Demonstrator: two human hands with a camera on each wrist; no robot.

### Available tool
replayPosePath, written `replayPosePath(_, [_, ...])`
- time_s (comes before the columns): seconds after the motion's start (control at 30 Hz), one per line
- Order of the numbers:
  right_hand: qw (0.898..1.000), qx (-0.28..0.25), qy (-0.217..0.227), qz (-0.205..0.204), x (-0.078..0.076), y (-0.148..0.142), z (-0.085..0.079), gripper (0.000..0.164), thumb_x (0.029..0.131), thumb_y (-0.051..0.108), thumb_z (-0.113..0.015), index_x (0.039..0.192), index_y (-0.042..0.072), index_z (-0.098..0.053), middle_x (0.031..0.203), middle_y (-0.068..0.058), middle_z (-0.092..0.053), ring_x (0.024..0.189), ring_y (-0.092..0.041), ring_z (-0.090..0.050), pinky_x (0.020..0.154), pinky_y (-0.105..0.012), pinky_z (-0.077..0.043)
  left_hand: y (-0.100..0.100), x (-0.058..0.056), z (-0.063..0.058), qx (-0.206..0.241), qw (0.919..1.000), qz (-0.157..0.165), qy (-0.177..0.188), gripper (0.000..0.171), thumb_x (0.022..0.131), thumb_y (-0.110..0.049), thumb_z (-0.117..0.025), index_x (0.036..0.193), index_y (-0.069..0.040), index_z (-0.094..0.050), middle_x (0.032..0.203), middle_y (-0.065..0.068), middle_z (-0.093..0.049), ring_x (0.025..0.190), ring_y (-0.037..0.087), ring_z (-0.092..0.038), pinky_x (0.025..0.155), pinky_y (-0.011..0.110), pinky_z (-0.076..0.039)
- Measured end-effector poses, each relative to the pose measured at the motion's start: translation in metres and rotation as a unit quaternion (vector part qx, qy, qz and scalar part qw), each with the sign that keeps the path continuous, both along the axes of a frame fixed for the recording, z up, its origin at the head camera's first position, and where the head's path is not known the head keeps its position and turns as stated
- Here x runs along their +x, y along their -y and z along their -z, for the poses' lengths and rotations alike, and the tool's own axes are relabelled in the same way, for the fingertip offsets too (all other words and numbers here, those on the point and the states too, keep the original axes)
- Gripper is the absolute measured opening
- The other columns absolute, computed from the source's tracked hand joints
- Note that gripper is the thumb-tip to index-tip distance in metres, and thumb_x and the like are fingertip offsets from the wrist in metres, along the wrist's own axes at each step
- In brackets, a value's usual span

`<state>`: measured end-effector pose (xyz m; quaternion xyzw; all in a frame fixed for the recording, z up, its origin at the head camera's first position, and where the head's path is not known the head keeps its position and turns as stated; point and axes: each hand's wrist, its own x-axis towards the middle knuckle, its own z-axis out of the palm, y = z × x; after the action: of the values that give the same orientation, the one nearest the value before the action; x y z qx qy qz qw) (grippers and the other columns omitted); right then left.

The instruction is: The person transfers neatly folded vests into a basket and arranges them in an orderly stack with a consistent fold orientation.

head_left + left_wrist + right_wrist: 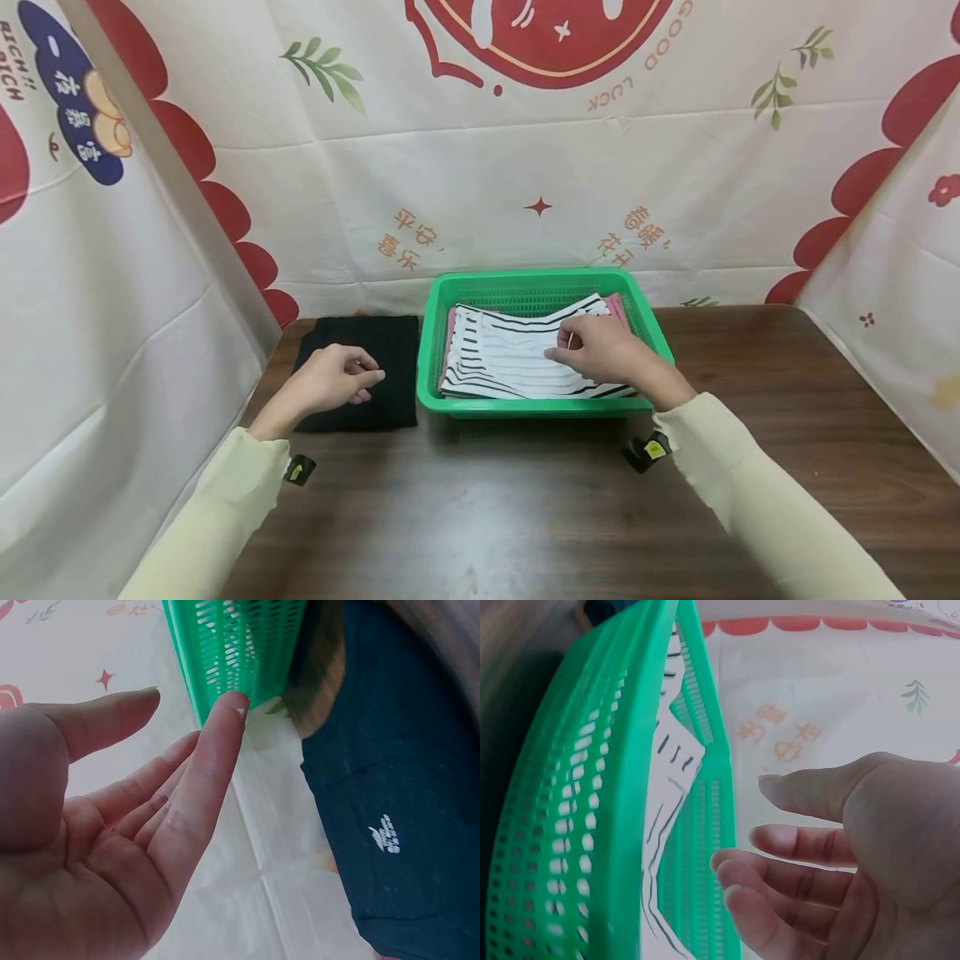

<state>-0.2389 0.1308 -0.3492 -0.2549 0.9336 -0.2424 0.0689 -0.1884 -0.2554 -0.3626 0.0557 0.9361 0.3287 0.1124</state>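
In the head view my left hand (337,379) hovers over a folded black garment (393,367) that lies on the table, left of a green basket (540,408). The left wrist view shows its thumb and fingers loosely bent and apart, with nothing between them, and a small white print on the black cloth (427,825). My right hand (600,346) is above the basket, its fingers relaxed and holding nothing in the right wrist view. Below it, inside the basket, lies a white cloth with black stripes (510,354). Pink cloth (617,310) peeks out at its edge.
The basket has perforated walls and stands at the back of the brown wooden table (495,508). A white printed curtain (480,192) hangs right behind it, and more of the same fabric closes off the left and right sides.
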Motion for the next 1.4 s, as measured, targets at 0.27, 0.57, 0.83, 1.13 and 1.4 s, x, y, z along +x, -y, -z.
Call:
replayPosePath(0.27, [1.0, -0.025, 0.018, -0.004, 0.006, 0.015, 0.008, 0.024, 0.096, 0.029, -0.067, 0.083, 0.009, -0.064, 0.067, -0.001, -0.057, 0.057, -0.016, -0.053, 0.055, -0.031, -0.046, 0.013, 0.003, 0.01, 0.023, 0.9994, -0.02, 0.015, 0.026, 0.098, -0.023, -0.063, 0.111, 0.0, -0.066, 0.092, 0.011, -0.073, 0.077, 0.018, -0.071, 0.074, 0.032, -0.06])
replayPosePath(0.57, [0.998, -0.056, 0.018, -0.038, 0.012, 0.038, 0.011, 0.022, 0.095, 0.025, -0.068, 0.081, 0.011, -0.061, 0.065, 0.0, -0.058, 0.051, -0.013, -0.054, 0.055, -0.03, -0.046, 0.026, 0.005, 0.02, 0.044, 0.998, -0.036, 0.028, 0.03, 0.098, -0.023, -0.064, 0.112, 0.003, -0.065, 0.096, 0.018, -0.07, 0.079, 0.023, -0.072, 0.074, 0.031, -0.06])
replayPosePath(0.83, [0.996, -0.065, 0.004, -0.057, 0.017, 0.059, 0.013, 0.023, 0.093, 0.025, -0.07, 0.077, 0.013, -0.061, 0.063, 0.003, -0.055, 0.052, -0.011, -0.05, 0.057, -0.029, -0.043, 0.035, 0.007, 0.023, 0.041, 0.9974, -0.054, 0.023, 0.03, 0.097, -0.022, -0.064, 0.111, 0.005, -0.065, 0.094, 0.018, -0.071, 0.081, 0.026, -0.073, 0.073, 0.032, -0.06])
replayPosePath(1.13, [0.995, -0.057, 0.002, -0.077, 0.018, 0.079, 0.014, 0.025, 0.092, 0.027, -0.071, 0.074, 0.014, -0.061, 0.063, 0.004, -0.056, 0.058, -0.01, -0.048, 0.057, -0.028, -0.042, 0.05, 0.008, 0.03, 0.047, 0.9955, -0.076, 0.032, 0.033, 0.098, -0.022, -0.062, 0.113, 0.008, -0.064, 0.098, 0.022, -0.071, 0.085, 0.028, -0.072, 0.072, 0.031, -0.06])
replayPosePath(1.4, [0.993, -0.068, 0.004, -0.098, 0.022, 0.098, 0.015, 0.024, 0.093, 0.026, -0.071, 0.074, 0.014, -0.062, 0.062, 0.005, -0.053, 0.058, -0.01, -0.047, 0.056, -0.026, -0.04, 0.066, 0.008, 0.041, 0.054, 0.9928, -0.102, 0.033, 0.033, 0.099, -0.021, -0.062, 0.113, 0.009, -0.063, 0.099, 0.023, -0.071, 0.086, 0.029, -0.072, 0.071, 0.03, -0.06])
